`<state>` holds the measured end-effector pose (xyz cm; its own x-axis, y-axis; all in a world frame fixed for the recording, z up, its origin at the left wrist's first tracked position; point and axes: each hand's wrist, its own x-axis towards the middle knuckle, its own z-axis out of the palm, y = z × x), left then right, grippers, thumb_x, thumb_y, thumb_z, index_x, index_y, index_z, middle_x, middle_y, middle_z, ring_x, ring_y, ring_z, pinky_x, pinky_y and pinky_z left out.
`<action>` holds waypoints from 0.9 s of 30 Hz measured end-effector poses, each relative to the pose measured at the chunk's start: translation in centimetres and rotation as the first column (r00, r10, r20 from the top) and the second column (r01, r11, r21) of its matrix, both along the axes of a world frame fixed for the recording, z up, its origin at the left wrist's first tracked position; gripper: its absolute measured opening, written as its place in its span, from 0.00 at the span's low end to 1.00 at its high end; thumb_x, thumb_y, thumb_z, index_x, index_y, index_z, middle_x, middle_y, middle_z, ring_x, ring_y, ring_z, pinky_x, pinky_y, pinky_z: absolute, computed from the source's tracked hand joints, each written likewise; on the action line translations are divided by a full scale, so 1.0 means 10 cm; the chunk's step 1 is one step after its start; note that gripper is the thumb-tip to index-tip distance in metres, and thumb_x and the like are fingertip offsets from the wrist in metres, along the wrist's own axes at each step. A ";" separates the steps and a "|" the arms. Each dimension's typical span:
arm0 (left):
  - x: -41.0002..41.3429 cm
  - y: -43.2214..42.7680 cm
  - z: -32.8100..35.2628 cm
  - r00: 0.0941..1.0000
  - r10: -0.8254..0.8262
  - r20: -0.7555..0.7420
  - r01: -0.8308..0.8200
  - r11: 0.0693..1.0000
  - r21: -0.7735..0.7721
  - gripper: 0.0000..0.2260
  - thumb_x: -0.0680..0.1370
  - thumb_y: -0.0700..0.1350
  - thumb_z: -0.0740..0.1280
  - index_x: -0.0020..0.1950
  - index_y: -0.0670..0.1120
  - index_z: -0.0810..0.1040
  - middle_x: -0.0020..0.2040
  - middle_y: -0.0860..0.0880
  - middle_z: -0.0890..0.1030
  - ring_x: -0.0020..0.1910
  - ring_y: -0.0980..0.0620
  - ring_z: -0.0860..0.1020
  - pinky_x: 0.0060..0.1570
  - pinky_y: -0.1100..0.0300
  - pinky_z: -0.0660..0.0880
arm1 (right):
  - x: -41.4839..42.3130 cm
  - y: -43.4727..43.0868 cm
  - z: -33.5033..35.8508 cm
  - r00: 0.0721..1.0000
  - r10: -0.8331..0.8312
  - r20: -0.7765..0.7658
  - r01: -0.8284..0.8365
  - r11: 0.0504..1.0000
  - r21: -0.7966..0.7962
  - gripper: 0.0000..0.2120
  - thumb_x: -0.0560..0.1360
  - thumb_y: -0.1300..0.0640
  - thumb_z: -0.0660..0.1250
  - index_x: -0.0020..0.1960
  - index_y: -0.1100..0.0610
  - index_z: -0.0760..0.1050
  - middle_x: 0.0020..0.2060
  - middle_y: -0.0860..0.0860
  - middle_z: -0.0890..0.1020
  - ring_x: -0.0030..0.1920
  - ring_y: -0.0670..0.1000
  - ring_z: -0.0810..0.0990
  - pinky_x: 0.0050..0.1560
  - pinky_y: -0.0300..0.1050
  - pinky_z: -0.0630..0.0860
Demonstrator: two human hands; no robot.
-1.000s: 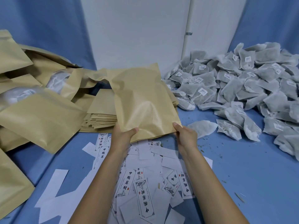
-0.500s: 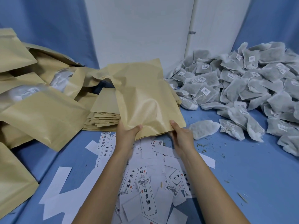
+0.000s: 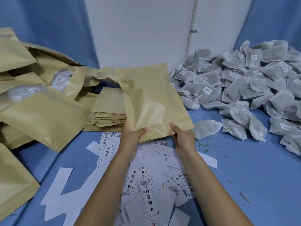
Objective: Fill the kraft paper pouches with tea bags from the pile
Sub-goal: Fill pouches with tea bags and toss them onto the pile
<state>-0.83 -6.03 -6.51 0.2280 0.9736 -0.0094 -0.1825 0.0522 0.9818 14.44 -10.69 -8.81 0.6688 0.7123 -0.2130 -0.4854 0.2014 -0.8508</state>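
I hold one kraft paper pouch [image 3: 151, 101] up off the blue table, tilted away from me. My left hand [image 3: 132, 136] grips its near left corner, thumb on top. My right hand [image 3: 182, 136] pinches its near right corner. A flat stack of empty kraft pouches [image 3: 107, 115] lies just behind and left of the held one. The pile of grey-white tea bags [image 3: 244, 88] fills the right side of the table; one loose tea bag [image 3: 206, 128] lies closest to my right hand.
Filled, puffed kraft pouches [image 3: 40, 118] are heaped on the left, some showing clear windows. Printed paper labels and white backing strips [image 3: 149, 190] are scattered under my forearms. Tea crumbs dot the blue tablecloth [image 3: 252, 176]. A white wall stands behind.
The pouch stays gripped in both hands; it has shifted slightly and now stands a little more upright. The view has drifted a bit to the right.
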 end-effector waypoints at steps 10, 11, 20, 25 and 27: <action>0.02 0.00 -0.02 0.999 0.033 0.018 -0.034 0.999 0.026 0.26 0.71 0.30 0.70 0.65 0.47 0.69 0.53 0.52 0.80 0.47 0.59 0.79 0.36 0.74 0.74 | -0.06 0.00 -0.01 0.996 0.084 0.016 -0.083 0.996 -0.038 0.05 0.70 0.66 0.72 0.45 0.62 0.78 0.42 0.54 0.84 0.42 0.51 0.83 0.45 0.42 0.81; 0.03 0.00 -0.03 0.999 0.035 0.020 -0.036 0.999 0.030 0.26 0.71 0.30 0.71 0.65 0.48 0.70 0.53 0.52 0.80 0.48 0.59 0.79 0.38 0.73 0.74 | -0.05 0.00 -0.01 0.997 0.063 0.033 -0.061 0.997 -0.051 0.05 0.70 0.66 0.73 0.43 0.61 0.78 0.40 0.53 0.84 0.40 0.50 0.83 0.44 0.42 0.81; 0.06 0.02 -0.09 0.998 0.051 0.038 -0.052 0.998 0.044 0.26 0.71 0.31 0.71 0.65 0.48 0.70 0.54 0.50 0.81 0.49 0.56 0.80 0.44 0.67 0.77 | -0.11 0.02 -0.04 0.987 0.163 0.000 -0.163 0.986 -0.026 0.06 0.71 0.67 0.72 0.45 0.67 0.77 0.44 0.57 0.83 0.44 0.55 0.82 0.52 0.48 0.79; 0.09 0.01 -0.11 0.998 0.055 0.018 -0.056 0.995 0.080 0.26 0.71 0.32 0.71 0.64 0.49 0.69 0.53 0.52 0.80 0.46 0.60 0.81 0.44 0.67 0.77 | -0.12 0.02 -0.05 0.979 0.192 -0.065 -0.188 0.980 0.058 0.05 0.72 0.67 0.70 0.48 0.65 0.78 0.44 0.55 0.85 0.44 0.51 0.84 0.45 0.41 0.80; 0.09 0.01 -0.12 1.000 0.025 0.007 -0.025 0.996 0.083 0.25 0.72 0.33 0.71 0.65 0.50 0.69 0.53 0.53 0.80 0.47 0.61 0.81 0.45 0.67 0.77 | -0.15 0.03 -0.06 0.960 0.264 -0.090 -0.254 0.961 0.107 0.07 0.72 0.67 0.70 0.50 0.65 0.77 0.46 0.56 0.85 0.47 0.52 0.84 0.49 0.43 0.80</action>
